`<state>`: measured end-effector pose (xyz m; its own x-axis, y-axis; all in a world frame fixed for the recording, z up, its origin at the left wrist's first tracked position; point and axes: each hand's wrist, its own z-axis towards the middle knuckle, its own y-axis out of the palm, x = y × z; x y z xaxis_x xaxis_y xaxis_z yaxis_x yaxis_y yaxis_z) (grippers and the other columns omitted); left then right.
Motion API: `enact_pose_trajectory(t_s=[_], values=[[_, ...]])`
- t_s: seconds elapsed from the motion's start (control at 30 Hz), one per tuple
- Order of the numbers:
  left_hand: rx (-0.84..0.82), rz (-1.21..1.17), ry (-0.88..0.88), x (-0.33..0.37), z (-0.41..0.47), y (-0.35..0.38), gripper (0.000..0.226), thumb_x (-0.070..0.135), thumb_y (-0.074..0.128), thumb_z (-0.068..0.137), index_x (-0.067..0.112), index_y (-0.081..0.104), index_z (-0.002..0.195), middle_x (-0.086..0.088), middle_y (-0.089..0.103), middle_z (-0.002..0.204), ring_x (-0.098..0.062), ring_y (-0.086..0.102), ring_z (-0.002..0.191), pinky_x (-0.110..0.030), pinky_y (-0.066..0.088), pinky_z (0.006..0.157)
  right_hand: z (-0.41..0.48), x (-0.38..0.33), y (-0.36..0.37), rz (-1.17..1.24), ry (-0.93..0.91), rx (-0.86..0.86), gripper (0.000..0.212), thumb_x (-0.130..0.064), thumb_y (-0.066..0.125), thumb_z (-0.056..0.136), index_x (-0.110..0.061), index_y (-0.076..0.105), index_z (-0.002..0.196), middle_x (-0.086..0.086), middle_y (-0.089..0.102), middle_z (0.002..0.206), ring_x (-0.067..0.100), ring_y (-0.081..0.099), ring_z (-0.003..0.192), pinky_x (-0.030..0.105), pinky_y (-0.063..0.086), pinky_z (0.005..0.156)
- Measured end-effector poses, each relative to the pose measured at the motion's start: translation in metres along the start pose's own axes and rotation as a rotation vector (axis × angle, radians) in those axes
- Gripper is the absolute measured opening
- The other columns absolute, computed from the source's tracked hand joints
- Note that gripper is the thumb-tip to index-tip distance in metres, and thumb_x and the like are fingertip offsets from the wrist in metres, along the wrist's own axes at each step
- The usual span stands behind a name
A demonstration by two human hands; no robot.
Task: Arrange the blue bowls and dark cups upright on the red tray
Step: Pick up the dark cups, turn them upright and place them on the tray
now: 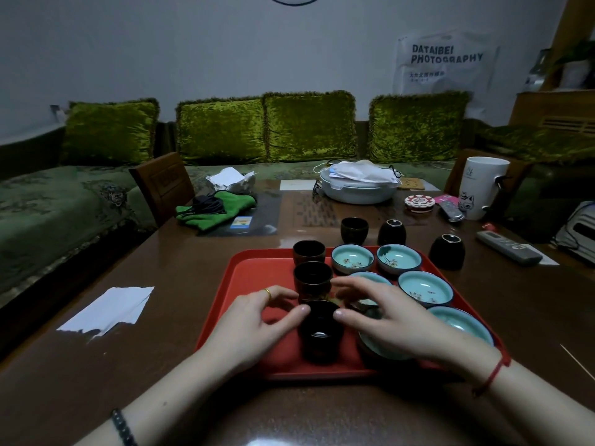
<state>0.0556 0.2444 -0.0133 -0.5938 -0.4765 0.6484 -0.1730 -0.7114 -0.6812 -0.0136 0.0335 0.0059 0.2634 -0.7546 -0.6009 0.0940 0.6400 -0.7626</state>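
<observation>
**Near cup pinched from both sides on the red tray**

Standing upright on the red tray (254,272), mouth up, in the near part of its floor: the nearest dark cup (320,331). Flanked by left hand (257,320) and right hand (389,313), thumbs touching opposite sides of the rim, other fingers loosely curled and spread. Centred between both hands, neither nearer; axis vertical. Beyond it in one column, two more upright cups (312,278). Right of that column, five blue bowls (425,288), the nearest partly hidden under the right hand. Past the tray's far edge, three dark cups (447,251) on the table, apparently two upside down. Likely next: let go, reach far and right
</observation>
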Motion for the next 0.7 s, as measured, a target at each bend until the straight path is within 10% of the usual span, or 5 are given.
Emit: enact_pose_trajectory(t_s=[0.27, 0.7], values=[[0.017, 0.14, 0.103, 0.021, 0.058, -0.01, 0.034, 0.043, 0.059, 0.08, 0.025, 0.06, 0.109, 0.004, 0.069, 0.107, -0.011, 0.061, 0.105, -0.035, 0.045, 0.095, 0.029, 0.018, -0.046, -0.07, 0.05, 0.101, 0.046, -0.037, 0.06, 0.081, -0.028, 0.046, 0.124, -0.003, 0.059, 0.118, 0.009, 0.056, 0.107, 0.026, 0.043, 0.093], [-0.137, 0.413, 0.046, 0.013, 0.169, 0.026, 0.055, 0.056, 0.049, 0.082, 0.023, 0.047, 0.126, -0.001, 0.059, 0.126, -0.02, 0.051, 0.119, -0.037, 0.037, 0.101, 0.113, 0.085, -0.082, -0.231, 0.173, 0.105, 0.059, -0.036, 0.06, 0.082, -0.02, 0.035, 0.133, 0.01, 0.05, 0.133, 0.021, 0.046, 0.123, 0.025, 0.034, 0.094]])
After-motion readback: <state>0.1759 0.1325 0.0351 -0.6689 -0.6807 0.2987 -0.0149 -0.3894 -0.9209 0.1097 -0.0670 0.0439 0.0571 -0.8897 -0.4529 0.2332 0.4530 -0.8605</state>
